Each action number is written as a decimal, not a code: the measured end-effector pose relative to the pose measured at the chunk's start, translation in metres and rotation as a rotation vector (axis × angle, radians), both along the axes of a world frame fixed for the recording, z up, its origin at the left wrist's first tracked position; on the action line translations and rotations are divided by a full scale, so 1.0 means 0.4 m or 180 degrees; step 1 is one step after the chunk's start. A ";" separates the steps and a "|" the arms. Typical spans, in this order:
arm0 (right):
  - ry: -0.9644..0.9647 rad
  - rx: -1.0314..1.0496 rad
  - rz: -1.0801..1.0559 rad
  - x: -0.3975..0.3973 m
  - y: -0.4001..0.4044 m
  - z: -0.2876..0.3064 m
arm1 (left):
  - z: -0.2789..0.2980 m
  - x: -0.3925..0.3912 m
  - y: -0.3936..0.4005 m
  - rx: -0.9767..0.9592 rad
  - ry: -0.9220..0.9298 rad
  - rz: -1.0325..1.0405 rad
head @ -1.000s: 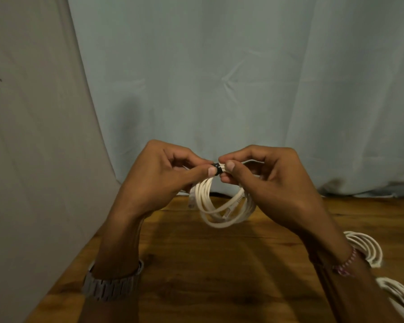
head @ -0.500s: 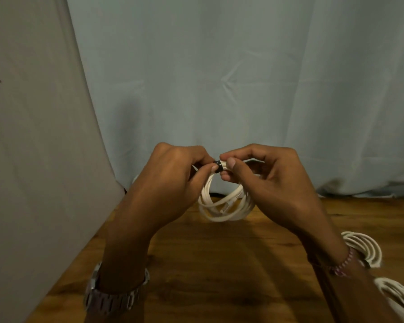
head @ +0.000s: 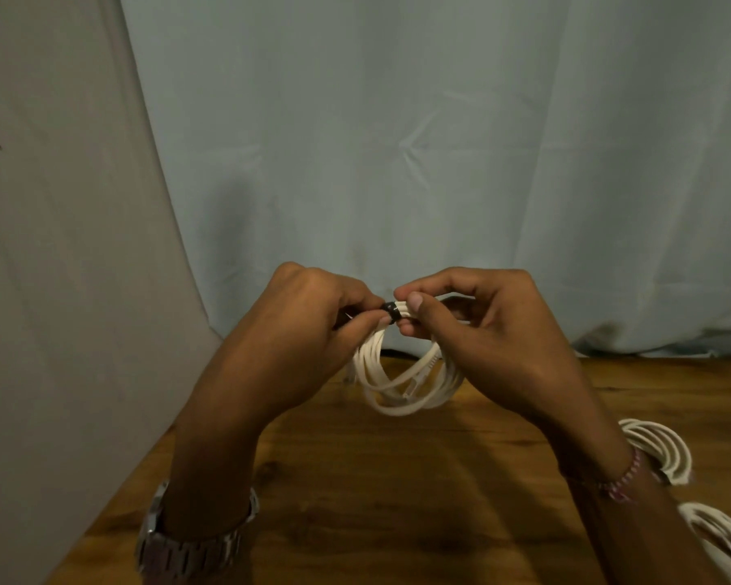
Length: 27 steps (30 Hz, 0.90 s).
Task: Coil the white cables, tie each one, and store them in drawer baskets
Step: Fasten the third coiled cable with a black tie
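Both hands hold one coil of white cable [head: 401, 386] in the air above the wooden table [head: 397, 500], in front of the pale curtain [head: 397, 141]. The coil hangs downward as a loop, with its plane roughly facing the camera. A black tie [head: 390, 311] wraps the bundled strands at the very top of the coil, and the bundle runs left to right through it.

The left hand [head: 309, 331] sits just left of the tie, its thumb and forefinger pinched at the tie's near edge. It seems to grip the loose tail of the tie, though the fingers hide that end, so I cannot be sure. The right hand [head: 482, 331] sits just right of the tie and pinches the cable strands between thumb and fingertips, holding them together.

The step in hand looks like tightening or finishing the tie. That move turns on the left hand pulling away from the tie along the bundle's line while the right hand holds the strands still.

Right of the held coil, near the table's edge, lie two more cable coils [head: 659, 449], partly hidden behind the right forearm. No drawer basket is in view.
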State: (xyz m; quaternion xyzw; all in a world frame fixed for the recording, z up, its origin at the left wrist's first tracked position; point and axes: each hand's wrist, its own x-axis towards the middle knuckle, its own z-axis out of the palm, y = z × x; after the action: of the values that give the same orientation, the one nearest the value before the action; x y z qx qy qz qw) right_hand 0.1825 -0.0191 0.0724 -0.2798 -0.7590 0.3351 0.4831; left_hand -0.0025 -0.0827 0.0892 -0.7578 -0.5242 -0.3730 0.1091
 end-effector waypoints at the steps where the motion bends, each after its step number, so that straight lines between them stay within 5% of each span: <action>1: -0.0002 0.0005 0.0002 0.000 0.000 0.001 | -0.001 0.002 0.001 0.0055 0.0021 -0.0028; 12: -0.0024 0.0148 -0.0084 0.003 -0.004 0.004 | 0.000 0.007 0.009 0.0339 0.0118 -0.0033; 22: 0.0000 -0.0518 0.0372 0.021 -0.002 0.012 | -0.005 0.004 0.015 -0.0006 -0.0388 -0.0103; 27: -0.0338 -0.0162 0.0000 0.026 0.012 0.003 | -0.012 0.020 0.022 -0.0436 -0.0909 -0.0212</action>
State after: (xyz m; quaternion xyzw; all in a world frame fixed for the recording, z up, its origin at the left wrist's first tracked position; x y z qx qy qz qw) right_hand 0.1931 -0.0142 0.0738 -0.3094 -0.7748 0.3390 0.4348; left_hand 0.0057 -0.0740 0.0844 -0.7197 -0.5332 -0.4437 -0.0309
